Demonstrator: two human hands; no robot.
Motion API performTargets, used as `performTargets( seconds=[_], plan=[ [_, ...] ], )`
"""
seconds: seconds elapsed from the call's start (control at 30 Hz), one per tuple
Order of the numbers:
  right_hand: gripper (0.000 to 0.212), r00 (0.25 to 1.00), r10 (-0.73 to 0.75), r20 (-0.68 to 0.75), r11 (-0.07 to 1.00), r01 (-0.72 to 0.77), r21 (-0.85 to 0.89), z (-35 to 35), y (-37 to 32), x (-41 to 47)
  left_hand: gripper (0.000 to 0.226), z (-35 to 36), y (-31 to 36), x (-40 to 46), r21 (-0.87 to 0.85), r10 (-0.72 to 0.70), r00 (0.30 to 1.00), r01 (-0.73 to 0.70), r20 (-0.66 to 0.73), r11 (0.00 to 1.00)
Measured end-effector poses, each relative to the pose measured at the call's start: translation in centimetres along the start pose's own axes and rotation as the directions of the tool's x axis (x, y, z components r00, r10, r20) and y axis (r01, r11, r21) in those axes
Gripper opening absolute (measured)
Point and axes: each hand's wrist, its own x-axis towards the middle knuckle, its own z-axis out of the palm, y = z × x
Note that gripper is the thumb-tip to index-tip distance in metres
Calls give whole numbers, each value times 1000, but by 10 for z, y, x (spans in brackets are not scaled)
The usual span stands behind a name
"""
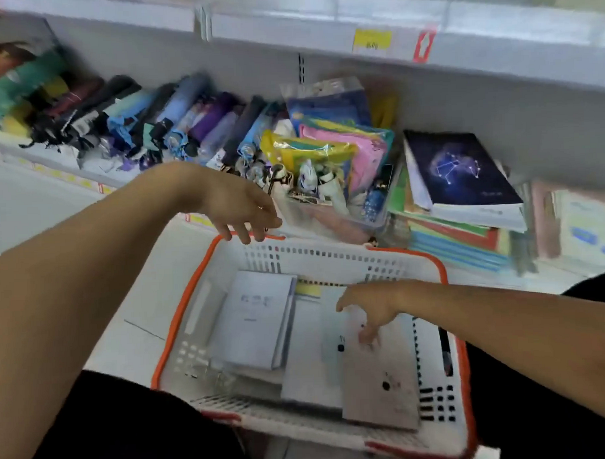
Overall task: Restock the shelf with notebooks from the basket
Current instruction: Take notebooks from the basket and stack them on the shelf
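Several notebooks (253, 320) were seen lying in the basket (457, 371), below a shelf (459, 52) crowded with umbrellas (173, 117), pouches (329, 149) and a notebook stack (461, 196). The left hand (238, 207) was held loose-fingered over the basket rim, holding nothing; the right hand (369, 309) was spread on a grey notebook (381, 374).

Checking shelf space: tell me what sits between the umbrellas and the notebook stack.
In the head view, a clear bin of colourful pouches sits between the umbrellas and the notebook stack.

Both hands reach forward, the left hand (240, 211) hanging with loose fingers, the right hand (369, 309) lower, fingers spread downward.
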Motion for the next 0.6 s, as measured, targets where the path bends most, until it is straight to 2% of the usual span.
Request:
performTargets(
  seconds=[0.13, 0.23, 0.33, 0.4, 0.5, 0.57, 0.6],
  plan=[
    [93, 990, -59, -128, 986, 38, -162, 46, 12, 2, 31, 3, 0, 3, 38, 10, 999, -8, -37, 999],
    [78, 960, -141, -243, 976, 94, -196, 52, 14, 6, 32, 1, 3, 3, 46, 28, 998, -26, -53, 999],
    [59, 952, -70, -298, 992, 98, 79, 43, 12, 10, 33, 4, 9, -2, 6, 65, 994, -64, -93, 998],
    [41, 980, -35, -194, 986, 66, 152, 31, 9, 11, 35, 7, 14, -4, -2, 70, 993, -70, -90, 998],
    [18, 988, -131, -84, 956, 148, 251, -9, 8, 1, 40, 13, 22, -11, -1, 62, 995, -62, -77, 998],
    [23, 972, -192, -132, 844, 232, 483, -52, 7, -16, 45, 14, 24, -16, 15, 48, 997, -47, -65, 999],
    [25, 961, -205, -187, 732, 277, 622, -74, 5, -26, 48, 15, 23, -18, 18, 33, 998, -32, -50, 999]
  ],
)
